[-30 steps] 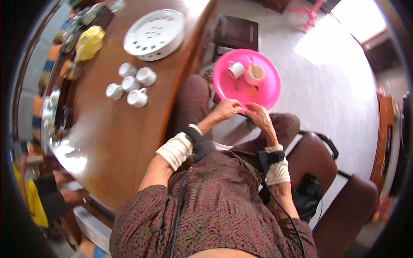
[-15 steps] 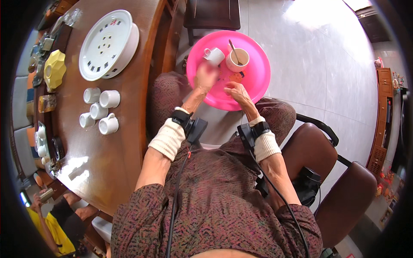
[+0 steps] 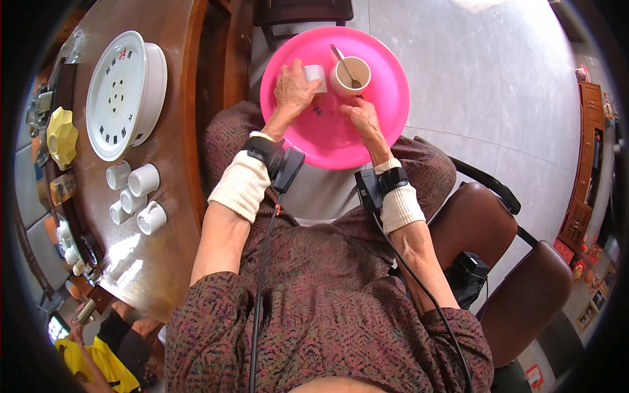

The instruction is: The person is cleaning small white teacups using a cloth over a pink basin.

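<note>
On a round pink plastic tray, my left hand is closed around the side of a small white mug, with the thumb against its near edge. To its right stands a larger white cup with a metal spoon leaning in it. My right hand lies just on the near side of this cup, fingers curled together. Something small and dark shows at its fingertips, too little of it to name. Small dark bits lie on the tray between my hands.
Several white mugs and a round white tea tray stand on the wooden table at left. A yellow faceted dish lies beyond. Brown chairs are at right, a dark stool ahead. Another person is at lower left.
My left hand moved up and left onto the small mug, which shifted slightly left. My right hand came up towards the spoon cup. The orange piece on the tray no longer shows.
</note>
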`<state>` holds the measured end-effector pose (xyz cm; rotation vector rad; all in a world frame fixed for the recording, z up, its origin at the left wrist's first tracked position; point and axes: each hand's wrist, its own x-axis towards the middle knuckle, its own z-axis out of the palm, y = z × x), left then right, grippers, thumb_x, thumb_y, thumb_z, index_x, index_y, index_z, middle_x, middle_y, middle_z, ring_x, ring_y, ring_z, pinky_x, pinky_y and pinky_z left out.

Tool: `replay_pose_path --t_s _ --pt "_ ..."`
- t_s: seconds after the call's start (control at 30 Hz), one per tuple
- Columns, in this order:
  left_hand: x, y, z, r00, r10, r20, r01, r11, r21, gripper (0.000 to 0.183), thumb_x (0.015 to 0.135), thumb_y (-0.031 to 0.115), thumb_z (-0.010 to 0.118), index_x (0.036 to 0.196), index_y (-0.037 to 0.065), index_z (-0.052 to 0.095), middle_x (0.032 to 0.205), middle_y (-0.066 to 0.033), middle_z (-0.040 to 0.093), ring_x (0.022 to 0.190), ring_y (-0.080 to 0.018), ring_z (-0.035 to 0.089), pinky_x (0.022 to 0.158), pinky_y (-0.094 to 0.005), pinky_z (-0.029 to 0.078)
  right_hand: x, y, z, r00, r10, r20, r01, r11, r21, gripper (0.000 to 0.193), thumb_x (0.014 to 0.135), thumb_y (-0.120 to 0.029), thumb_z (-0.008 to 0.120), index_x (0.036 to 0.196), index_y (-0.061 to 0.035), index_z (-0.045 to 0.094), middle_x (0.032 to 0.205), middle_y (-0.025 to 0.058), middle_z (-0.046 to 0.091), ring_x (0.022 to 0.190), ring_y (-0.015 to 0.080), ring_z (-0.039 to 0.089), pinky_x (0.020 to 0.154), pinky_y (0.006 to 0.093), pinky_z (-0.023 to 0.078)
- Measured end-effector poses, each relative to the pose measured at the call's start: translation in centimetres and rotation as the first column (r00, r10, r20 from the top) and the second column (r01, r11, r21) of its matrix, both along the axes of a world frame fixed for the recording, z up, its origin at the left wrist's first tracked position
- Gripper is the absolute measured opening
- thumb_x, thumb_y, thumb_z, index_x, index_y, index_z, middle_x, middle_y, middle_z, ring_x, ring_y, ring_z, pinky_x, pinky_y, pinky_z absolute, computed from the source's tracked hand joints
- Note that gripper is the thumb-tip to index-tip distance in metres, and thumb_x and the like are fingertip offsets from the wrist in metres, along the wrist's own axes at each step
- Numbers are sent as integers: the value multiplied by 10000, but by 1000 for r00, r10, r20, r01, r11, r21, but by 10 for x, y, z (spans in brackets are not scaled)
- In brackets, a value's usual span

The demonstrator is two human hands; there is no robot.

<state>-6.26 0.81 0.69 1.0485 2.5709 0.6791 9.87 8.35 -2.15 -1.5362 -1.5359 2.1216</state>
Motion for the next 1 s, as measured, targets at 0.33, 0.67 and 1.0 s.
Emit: replay_pose_path --t_s 0.33,0.67,1.0 --pt "43 -28 -5 483 287 827 -490 871 -16 334 759 124 612 1005 -29 445 735 -123 602 474 -148 568 385 -267 481 14 9 8 979 -127 -159 121 992 -46 228 819 -90 529 1000 23 610 875 105 643 711 166 619 618 274 503" --pt "63 -41 -16 536 215 817 -399 917 21 405 843 331 606 1065 34 444 850 -98 591 643 -152 593 501 -290 489 6 -30 -3 995 32 -98 -17 988 155 218 819 -159 559 906 32 617 771 23 594 715 102 519 659 244 410" --pt "63 -38 32 185 -35 982 -428 897 112 468 856 454 544 1141 101 429 978 -78 549 817 -202 587 562 -349 510 33 -21 63 868 351 -351 -233 913 335 288 859 -177 536 1034 46 587 902 64 626 868 131 558 763 299 443"
